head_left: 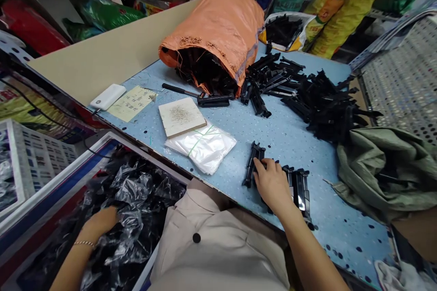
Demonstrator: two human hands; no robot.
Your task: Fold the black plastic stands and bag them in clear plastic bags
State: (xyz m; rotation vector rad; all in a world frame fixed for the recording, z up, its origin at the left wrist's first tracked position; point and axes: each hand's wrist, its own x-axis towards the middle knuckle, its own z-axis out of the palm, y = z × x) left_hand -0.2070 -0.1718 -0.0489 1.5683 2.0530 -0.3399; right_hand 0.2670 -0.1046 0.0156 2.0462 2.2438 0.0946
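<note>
With our right hand [272,183] on the near parts [301,188], we should press softly so they stay straight; we can't tell if it or our left hand [101,223] grips.

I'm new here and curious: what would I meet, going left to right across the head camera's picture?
Left hand, green-banded plastic bundle, leftmost black part of the near row, right hand, olive-green sack.

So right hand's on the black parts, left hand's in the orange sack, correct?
No: the left hand is at the white-rimmed bin, not in the orange sack, per the head view. The right hand is on the black parts.
</note>
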